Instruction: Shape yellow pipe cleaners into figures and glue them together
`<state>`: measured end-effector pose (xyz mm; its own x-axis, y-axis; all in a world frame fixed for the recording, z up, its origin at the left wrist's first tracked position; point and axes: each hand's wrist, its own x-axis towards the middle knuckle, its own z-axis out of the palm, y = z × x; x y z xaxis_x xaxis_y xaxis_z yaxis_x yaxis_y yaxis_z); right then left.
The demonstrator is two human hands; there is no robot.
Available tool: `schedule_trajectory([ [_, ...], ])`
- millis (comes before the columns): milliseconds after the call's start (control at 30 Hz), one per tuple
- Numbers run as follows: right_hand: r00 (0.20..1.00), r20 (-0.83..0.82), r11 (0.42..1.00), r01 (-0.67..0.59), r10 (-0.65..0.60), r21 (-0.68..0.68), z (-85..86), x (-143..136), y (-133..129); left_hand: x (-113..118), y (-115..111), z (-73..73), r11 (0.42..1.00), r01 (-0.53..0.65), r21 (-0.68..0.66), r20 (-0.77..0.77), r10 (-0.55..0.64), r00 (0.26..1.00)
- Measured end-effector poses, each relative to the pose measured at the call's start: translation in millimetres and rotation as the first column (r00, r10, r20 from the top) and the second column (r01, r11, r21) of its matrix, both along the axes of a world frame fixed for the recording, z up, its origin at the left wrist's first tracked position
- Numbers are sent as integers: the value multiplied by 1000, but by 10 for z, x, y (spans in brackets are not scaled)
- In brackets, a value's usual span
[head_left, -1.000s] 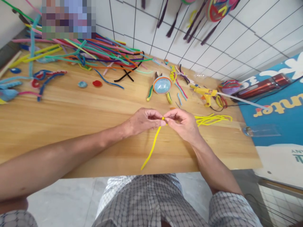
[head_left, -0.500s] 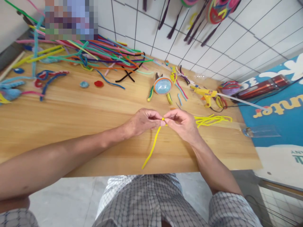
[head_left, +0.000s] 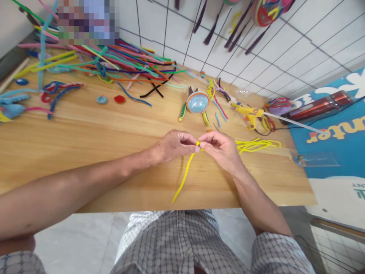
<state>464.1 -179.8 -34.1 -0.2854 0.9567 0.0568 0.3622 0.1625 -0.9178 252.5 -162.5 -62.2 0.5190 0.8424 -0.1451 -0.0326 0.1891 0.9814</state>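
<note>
Both my hands pinch a yellow pipe cleaner (head_left: pixel 185 176) above the wooden table, their fingertips almost touching. My left hand (head_left: pixel 179 144) is closed on it with thumb and forefinger. My right hand (head_left: pixel 219 147) grips it from the other side, also thumb against finger. A small bent bit of yellow shows between the fingertips, and one long end hangs down toward the table's front edge. Beyond my right hand lies a bundle of yellow pipe cleaners (head_left: pixel 258 144). Just past my fingers sits a round light-blue piece with an orange rim (head_left: pixel 197 102), with green-and-yellow parts beside it.
A heap of coloured pipe cleaners (head_left: pixel 125 62) covers the back left. A yellow glue gun (head_left: pixel 249 112) lies at the right, near a red flask (head_left: pixel 319 106) and a clear tube (head_left: pixel 318 160). At the left is a blue pipe-cleaner figure (head_left: pixel 13 108).
A little more of the bent yellow piece shows between my fingertips. My hands keep nearly the same place, and the view has shifted slightly.
</note>
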Motion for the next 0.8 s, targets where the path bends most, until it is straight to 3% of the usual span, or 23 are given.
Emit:
schedule_trajectory([
  [233,1000,9,1000,7,-7,-24,15,-14,-3,-7,-9,-22,1000,1,-14,-65,-2,998],
  [500,990,141,1000,22,-22,2,66,-66,-17,1,-49,-102,992,-5,126,-112,19,994],
  [800,997,68,997,45,-41,-61,30,-65,16,7,-86,-56,995,41,95,-130,-28,991],
])
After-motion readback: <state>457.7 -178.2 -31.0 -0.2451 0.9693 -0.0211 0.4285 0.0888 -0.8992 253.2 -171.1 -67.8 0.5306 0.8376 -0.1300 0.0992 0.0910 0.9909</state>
